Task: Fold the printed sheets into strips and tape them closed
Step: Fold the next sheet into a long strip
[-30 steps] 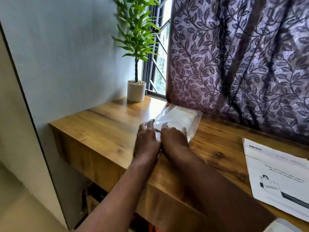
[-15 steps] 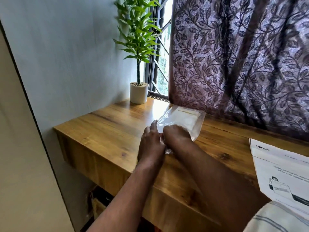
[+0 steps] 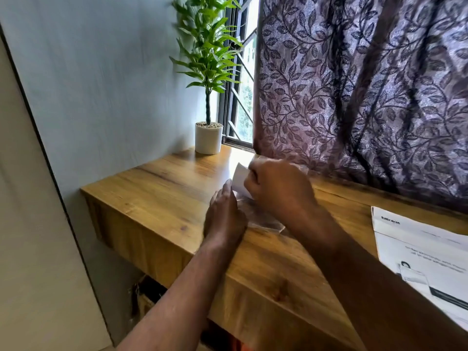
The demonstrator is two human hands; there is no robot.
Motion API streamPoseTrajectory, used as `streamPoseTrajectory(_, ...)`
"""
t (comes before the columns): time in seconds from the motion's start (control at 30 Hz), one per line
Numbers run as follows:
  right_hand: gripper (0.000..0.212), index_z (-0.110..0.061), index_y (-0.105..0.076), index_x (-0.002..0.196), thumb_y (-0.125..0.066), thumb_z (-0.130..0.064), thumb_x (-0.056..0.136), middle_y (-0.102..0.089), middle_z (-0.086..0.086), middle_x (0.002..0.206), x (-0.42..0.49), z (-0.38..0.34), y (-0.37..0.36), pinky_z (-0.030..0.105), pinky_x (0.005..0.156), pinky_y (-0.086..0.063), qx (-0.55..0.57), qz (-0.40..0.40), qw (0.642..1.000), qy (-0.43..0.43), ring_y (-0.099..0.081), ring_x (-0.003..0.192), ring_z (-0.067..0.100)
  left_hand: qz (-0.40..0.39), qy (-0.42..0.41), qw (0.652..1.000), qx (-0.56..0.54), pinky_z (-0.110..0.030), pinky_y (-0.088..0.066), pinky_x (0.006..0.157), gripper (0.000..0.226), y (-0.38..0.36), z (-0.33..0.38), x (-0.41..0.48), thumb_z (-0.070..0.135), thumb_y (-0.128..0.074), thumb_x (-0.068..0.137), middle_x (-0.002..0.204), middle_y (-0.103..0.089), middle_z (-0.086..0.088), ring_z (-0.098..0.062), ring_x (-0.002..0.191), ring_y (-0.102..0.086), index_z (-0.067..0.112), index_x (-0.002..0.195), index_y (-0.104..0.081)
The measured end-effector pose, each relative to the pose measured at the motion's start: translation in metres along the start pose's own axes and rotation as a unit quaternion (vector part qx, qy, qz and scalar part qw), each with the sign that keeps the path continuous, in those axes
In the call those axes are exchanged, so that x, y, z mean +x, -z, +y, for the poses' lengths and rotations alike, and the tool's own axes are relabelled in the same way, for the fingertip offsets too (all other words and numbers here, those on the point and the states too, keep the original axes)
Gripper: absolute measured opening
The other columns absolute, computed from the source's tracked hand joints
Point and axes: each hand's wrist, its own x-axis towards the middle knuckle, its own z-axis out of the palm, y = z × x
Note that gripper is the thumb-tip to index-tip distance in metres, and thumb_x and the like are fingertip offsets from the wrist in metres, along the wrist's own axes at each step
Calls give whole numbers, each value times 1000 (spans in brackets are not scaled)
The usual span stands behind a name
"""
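close to the worktop's (image 3: pixel 157 198) back edge, right hand (image 3: pixel 278 188) gripping a white paper piece (image 3: pixel 239 182), left hand (image 3: pixel 224 216) flat, pressing a clear plastic bag (image 3: pixel 266 221), printed sheets (image 3: pixel 417 249) at the right edge

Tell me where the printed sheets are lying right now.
In the head view the printed sheets lie flat at the far right of the wooden desk, below the curtain, well right of the right hand.
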Motion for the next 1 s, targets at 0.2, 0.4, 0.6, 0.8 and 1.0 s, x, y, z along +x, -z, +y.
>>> streamPoseTrajectory(0.2,22,-18,-70,92,-54,-31,99,-69,4,77,7,27,61,31,58,-47,78,133,988,-32,-56,60,20,-5,4,999,42,-43,-49,100,54,1,4,-3,8,-65,84,129,-60,-6,-27,121,-53,18,135,-49)
streamPoseTrajectory(0.4,21,-12,-75,104,-59,-24,99,-75,10,92,3,78,112,25,65,-35,106,179,976,-64,-58,71,20,-30,16,998,59,-43,-35,114,48,0,11,1,17,-54,98,144,-53,-12,-28,137,-42,15,145,-46)
streamPoseTrajectory(0.6,25,-14,-74,111,-59,-27,98,-75,10,101,-18,130,142,25,68,-36,128,224,961,-94,-59,79,17,37,-65,997,12,-40,-36,113,44,-2,39,-7,13,-60,95,140,-56,-14,-29,132,-48,12,139,-54)
streamPoseTrajectory(0.8,29,-15,-72,111,-54,-34,99,-74,7,93,-47,173,165,30,63,-41,87,300,944,-109,-59,74,17,40,-67,973,-219,-51,-58,80,20,-23,117,-10,18,-59,95,102,-73,-5,-28,91,-70,20,114,-66)
streamPoseTrajectory(1.0,18,-13,-72,109,-58,-22,101,-71,2,88,-95,207,189,29,66,-45,54,347,936,-11,-57,76,7,-81,42,924,-372,-52,-62,78,28,-63,177,-6,31,-54,103,119,-56,-11,-30,94,-67,18,128,-56)
